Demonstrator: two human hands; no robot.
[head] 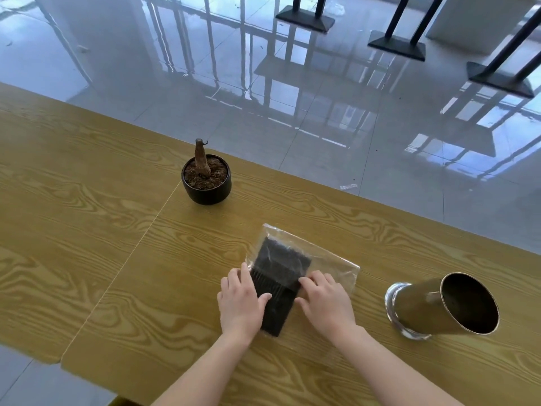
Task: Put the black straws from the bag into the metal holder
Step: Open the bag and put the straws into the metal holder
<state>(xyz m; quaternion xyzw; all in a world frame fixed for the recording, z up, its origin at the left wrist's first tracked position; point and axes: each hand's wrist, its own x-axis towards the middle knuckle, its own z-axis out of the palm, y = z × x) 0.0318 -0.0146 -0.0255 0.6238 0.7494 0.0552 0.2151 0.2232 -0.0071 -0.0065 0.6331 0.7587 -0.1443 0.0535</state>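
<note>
**Both hands on the bag of straws, holder standing off to the right**

Left hand (241, 303) is lying flat on the worktop (87, 230), fingers (234, 281) loosely spread and extended, thumb crossing onto the black straws (278, 291). Not gripping; pressing or steadying only.

Right hand (326, 300) is resting on the other side of the bundle, its fingers (310, 281) curled narrow at the edge of the clear bag (330, 262). Cannot tell whether they are pinching the plastic or only pressing on it.

Straws are lying between the two sets of fingers, packed side by side, their far half under the plastic beyond the fingertips, their near ends reaching back past the left thumb toward the wrists. Bag is lying flat, spreading away beyond and right of the right fingers.

Metal holder (439, 306) is standing upright well to the right of the right hand, apart from it, mouth open, inside dark.

Potted stump (206, 178) is sitting far beyond the left fingers, near the worktop's far edge.
</note>
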